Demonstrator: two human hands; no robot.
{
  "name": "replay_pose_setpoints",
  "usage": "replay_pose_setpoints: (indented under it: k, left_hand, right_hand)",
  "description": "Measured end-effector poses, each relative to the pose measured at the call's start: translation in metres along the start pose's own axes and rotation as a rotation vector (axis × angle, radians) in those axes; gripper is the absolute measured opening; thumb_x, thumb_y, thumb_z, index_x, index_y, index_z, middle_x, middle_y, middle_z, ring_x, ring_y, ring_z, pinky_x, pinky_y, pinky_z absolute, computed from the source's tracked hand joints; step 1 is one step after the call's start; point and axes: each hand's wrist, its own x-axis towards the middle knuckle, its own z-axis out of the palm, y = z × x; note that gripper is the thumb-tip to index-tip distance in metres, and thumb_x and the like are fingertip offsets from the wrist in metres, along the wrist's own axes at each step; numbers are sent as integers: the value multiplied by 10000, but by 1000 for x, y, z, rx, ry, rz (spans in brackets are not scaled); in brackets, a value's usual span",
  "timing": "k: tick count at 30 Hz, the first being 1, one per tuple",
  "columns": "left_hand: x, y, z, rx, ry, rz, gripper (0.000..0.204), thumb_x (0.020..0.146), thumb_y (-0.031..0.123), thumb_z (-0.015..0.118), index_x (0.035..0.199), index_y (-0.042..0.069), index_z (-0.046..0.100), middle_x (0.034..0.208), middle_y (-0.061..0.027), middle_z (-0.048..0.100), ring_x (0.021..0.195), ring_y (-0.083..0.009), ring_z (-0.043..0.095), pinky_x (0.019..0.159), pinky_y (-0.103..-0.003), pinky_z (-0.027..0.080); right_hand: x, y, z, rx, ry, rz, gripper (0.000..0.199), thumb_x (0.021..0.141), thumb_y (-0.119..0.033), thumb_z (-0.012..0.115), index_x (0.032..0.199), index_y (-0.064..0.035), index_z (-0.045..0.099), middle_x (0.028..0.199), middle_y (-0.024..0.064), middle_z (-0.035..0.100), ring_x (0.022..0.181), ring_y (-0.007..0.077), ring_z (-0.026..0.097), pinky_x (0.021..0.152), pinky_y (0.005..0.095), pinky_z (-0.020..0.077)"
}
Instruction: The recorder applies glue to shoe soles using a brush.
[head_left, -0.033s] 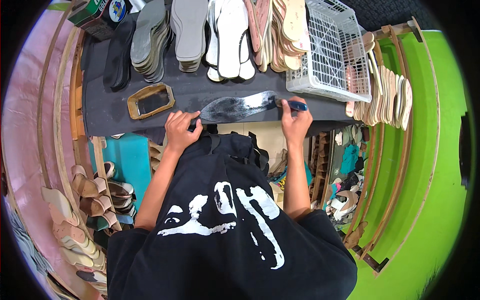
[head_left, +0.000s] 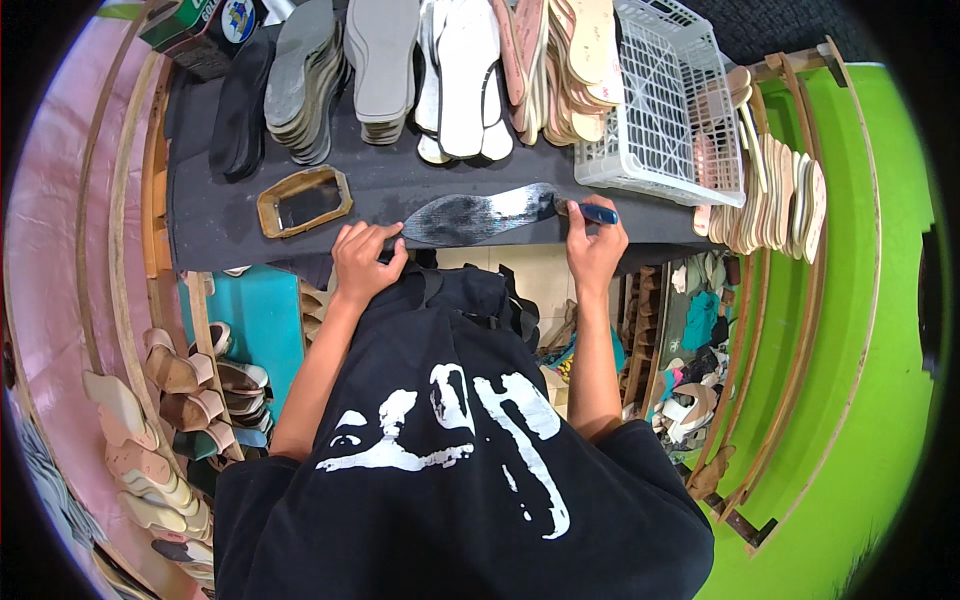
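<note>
A black shoe sole [head_left: 470, 218] lies flat on the dark-covered worktable, its surface wet and glossy toward the right end. My left hand [head_left: 366, 258] is at the sole's left tip, fingers bent and a fingertip pressing its edge against the table. Over at the other end, my right hand [head_left: 595, 245] grips a brush with a dark blue handle [head_left: 600, 213]. The brush's working end meets the sole's right end; its bristles are too small to make out. Left of the sole stands an open, angular tan container [head_left: 268, 212] with stained walls.
Along the back are stacks of grey insoles [head_left: 385, 70], white insoles [head_left: 468, 80], beige insoles [head_left: 585, 50] and black soles [head_left: 240, 120]. A white plastic basket [head_left: 650, 165] sits back right. A tin [head_left: 205, 35] stands back left. Wooden racks with shoes [head_left: 185, 370] flank me.
</note>
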Motion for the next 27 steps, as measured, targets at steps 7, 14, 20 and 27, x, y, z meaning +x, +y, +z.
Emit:
replay_pose_setpoints:
  k: [7,14,20,27]
  left_hand:
    - [-1,0,0,-28,-9,7,224,767,97,843,990,107,829,654,3,589,593,-199,496,644,-361,387]
    - [1,1,-3,-28,-46,-18,219,778,97,844,996,106,830,628,1,538,594,-195,501,649,-359,392]
    - [2,3,-8,-31,-96,-48,233,777,96,835,1011,93,828,700,-7,643,609,-193,525,658,-358,408]
    - [4,2,-14,-58,-213,-92,274,772,126,844,1044,93,826,619,-12,550,606,-197,519,658,-364,405]
  right_hand:
    - [-16,0,11,163,-39,191,155,937,-90,833,977,-2,712,832,87,725,706,152,656,641,308,519]
    - [-37,-47,32,-58,-229,-417,125,887,-10,802,960,-27,702,813,129,625,755,357,625,679,467,498]
    - [-34,-42,38,251,-92,44,121,948,-54,801,986,2,700,869,110,712,698,214,671,662,377,542]
    - [-14,-14,27,-78,30,-137,141,900,-39,816,975,-20,699,856,131,651,731,308,630,683,392,527]
